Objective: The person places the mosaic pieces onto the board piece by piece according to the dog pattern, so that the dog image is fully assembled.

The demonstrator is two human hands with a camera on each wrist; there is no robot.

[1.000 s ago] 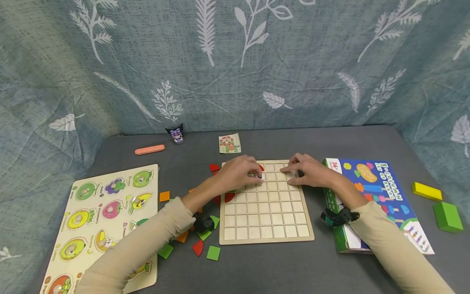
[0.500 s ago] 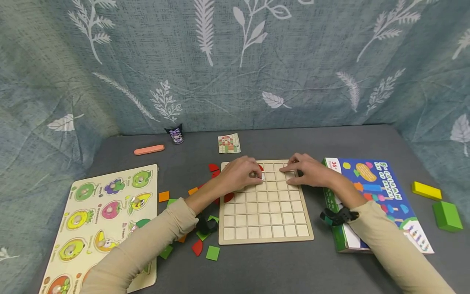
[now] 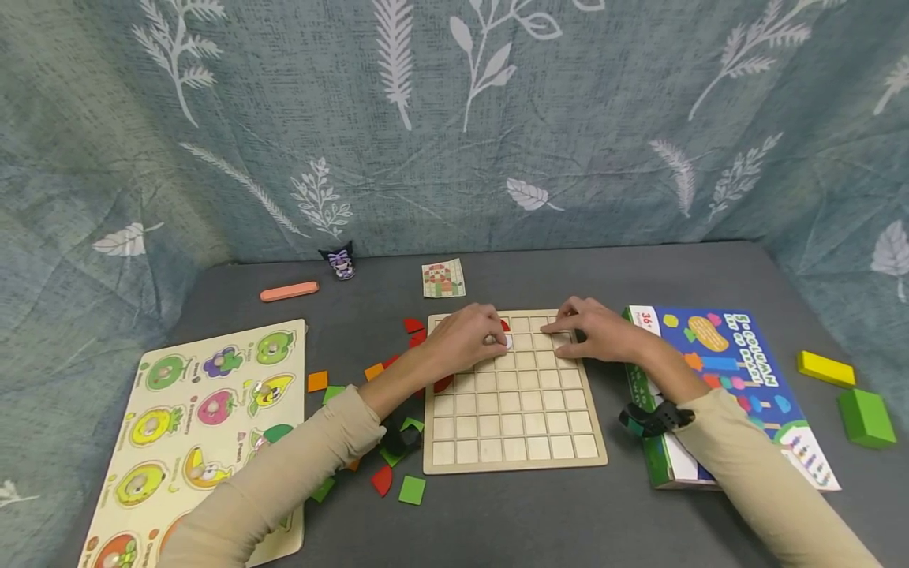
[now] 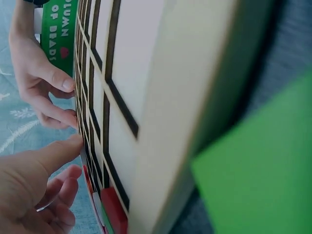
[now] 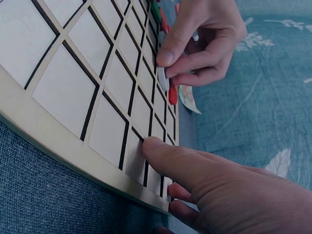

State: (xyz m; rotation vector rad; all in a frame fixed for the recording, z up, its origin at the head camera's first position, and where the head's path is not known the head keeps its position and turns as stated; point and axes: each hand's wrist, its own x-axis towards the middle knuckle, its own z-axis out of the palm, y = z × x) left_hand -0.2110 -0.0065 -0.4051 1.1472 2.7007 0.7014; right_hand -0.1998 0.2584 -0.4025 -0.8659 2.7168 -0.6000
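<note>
Grid board (image 3: 514,410) near rows bare, passable from 6 o'clock. Loose tiles (image 3: 398,473) crowd 8 o'clock; book (image 3: 717,379) blocks 3 o'clock; card (image 3: 443,278) at 12.

My head camera looks forward and down from well above my hands, taking in the whole grid board (image 3: 514,394), the table around it and the curtain behind. The camera on my left wrist sits very low and close against the board's near edge (image 4: 180,126), looking along its surface toward my right hand (image 4: 41,83). The one on my right wrist skims the board (image 5: 87,97) just as closely, facing across to my left hand (image 5: 204,41). All three share the board's far rows, where my fingers meet.
</note>
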